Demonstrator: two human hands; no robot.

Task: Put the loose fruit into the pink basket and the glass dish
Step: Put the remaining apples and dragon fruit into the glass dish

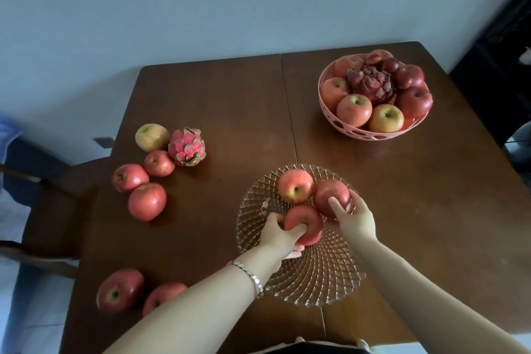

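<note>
The cut-glass dish [313, 284] sits at the near middle of the table. Inside it, my left hand [280, 236] grips a red apple [309, 223], and my right hand [355, 218] grips another red apple [327, 195] beside it. A third apple [296, 185] lies free at the dish's far side. The pink basket [370, 133] at the far right is piled with apples and a dark dragon fruit [370, 83]. Loose on the left lie several apples [147, 201] and a pink dragon fruit [186, 147]. Two more apples [119, 290] rest near the front left edge.
The brown wooden table [230, 100] stands against a pale wall. A dark chair [51, 204] is at the table's left side. Dark furniture fills the far right corner.
</note>
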